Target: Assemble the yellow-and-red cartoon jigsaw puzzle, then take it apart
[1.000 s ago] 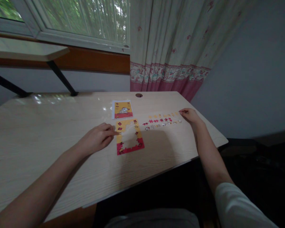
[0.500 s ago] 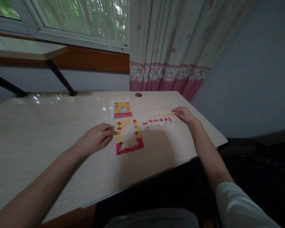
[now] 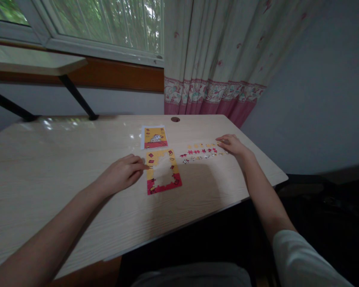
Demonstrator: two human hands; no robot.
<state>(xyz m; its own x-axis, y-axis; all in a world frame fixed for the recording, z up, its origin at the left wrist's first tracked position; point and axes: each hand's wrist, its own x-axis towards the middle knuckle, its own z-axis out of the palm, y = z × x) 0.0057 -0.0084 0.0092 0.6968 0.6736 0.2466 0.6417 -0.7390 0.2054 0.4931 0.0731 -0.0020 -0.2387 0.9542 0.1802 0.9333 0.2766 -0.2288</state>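
One puzzle (image 3: 164,188) on pale desk (image 3: 77,159), curtain (image 3: 211,59) behind

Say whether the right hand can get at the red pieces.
Probably yes: the right hand is just beside the row of red pieces, and nothing visible covers them or blocks the way.

Right hand (image 3: 231,145) partly hid the puzzle pieces (image 3: 214,150) nearest it; whether it held one was too small to tell.
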